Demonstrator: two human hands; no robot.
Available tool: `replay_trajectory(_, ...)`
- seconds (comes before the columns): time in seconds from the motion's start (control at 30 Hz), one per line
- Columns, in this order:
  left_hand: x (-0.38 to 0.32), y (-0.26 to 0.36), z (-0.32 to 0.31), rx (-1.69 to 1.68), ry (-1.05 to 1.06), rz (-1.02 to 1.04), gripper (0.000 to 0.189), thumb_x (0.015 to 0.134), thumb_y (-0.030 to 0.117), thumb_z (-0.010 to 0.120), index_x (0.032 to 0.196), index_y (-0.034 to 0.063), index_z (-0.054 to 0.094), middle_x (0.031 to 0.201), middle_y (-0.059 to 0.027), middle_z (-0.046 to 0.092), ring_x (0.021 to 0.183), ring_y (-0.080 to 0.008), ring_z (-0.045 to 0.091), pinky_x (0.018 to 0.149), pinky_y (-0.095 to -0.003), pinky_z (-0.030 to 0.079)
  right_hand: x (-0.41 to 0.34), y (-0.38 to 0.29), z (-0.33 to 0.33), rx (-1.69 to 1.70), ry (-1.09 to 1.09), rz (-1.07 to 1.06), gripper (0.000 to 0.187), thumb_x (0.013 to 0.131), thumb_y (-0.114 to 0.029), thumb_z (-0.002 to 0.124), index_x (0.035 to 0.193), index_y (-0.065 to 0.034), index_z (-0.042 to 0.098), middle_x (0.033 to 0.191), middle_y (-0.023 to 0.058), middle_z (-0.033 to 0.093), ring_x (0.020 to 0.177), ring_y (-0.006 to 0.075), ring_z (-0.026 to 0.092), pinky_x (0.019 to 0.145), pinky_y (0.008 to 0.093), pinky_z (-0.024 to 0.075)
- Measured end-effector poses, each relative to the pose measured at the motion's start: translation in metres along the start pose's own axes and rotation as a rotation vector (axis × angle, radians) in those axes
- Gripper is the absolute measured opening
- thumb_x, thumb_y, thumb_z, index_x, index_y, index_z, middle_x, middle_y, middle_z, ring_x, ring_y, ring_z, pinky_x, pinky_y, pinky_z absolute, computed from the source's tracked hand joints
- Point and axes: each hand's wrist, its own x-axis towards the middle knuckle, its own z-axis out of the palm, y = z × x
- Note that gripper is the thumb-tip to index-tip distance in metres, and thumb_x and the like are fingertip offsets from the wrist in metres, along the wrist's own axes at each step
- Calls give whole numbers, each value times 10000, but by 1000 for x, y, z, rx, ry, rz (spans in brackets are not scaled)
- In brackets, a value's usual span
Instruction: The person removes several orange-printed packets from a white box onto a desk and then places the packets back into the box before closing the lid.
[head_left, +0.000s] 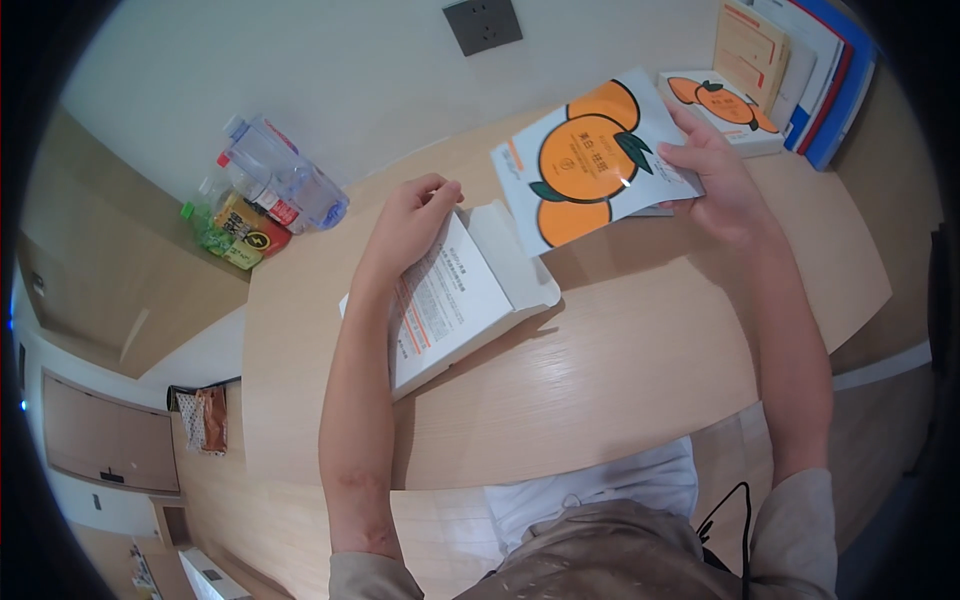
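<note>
A flat white sachet printed with oranges (589, 161) is pinched at its right edge between the thumb and fingers of my right hand (712, 169). At least one more flat pale piece shows beneath its lower edge. Left of it, a white cardboard box (457, 300) lies tilted on the wooden table (592, 397), its end flap open toward the sachet. My left hand (420, 217) grips the upper left edge of this box, its fingers partly hidden behind it. The box's upper face bears printed writing and orange bands.
Several plastic bottles (277, 180) are grouped at the table's back left by the wall. A second orange-printed box (724, 109) stands at the back right before upright books and folders (817, 75). A wall socket (484, 24) is above the table. A black cable (746, 525) hangs near my right sleeve.
</note>
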Motion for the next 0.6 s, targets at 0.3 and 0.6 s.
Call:
replay_trajectory(0.3,-3,8,-4,-69,30,-86,251,914,221,535,870,6,655,721,-20,608,586,-51,514,552,-217,403,-11,22,46,119,-16,71,535,906,-33,450,1422,-41,306,1172,89,574,899,129,658,677,292,596)
replay_trajectory(0.6,-2,7,-7,-83,14,-97,293,884,273,545,912,2,654,746,-84,643,598,-109,566,583,-258,444,-11,27,47,188,-65,95,534,908,-41,462,1419,-41,309,1185,85,565,961,128,644,750,322,593)
